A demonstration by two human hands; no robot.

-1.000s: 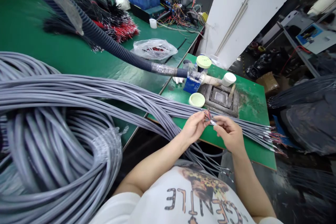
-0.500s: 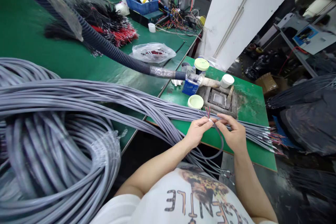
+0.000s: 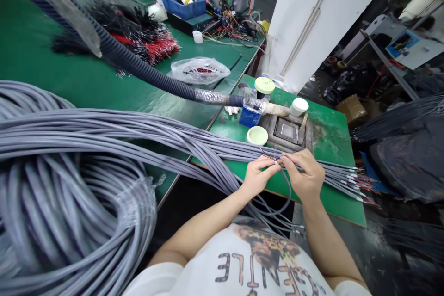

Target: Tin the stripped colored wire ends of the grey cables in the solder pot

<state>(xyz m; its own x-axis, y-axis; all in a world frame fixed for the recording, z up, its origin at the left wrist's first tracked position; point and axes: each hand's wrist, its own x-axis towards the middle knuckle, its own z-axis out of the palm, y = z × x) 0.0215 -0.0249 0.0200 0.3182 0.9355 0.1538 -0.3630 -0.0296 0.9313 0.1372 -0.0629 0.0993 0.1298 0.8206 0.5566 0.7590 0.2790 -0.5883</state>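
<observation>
Left hand (image 3: 257, 177): grip pinched the cable (image 3: 289, 188) near its stripped end
Right hand (image 3: 307, 175): grip pinched thin wires (image 3: 275, 153) at that end
Cable: end was above the green counter (image 3: 331, 141), length looped below
Bundle (image 3: 166, 125): lay across the counter, beyond the hands

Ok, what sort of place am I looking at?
Probably a wiring workshop: bundles of grey cables, a heap of black and red wires, and a corrugated hose reaching over a green bench.
</observation>
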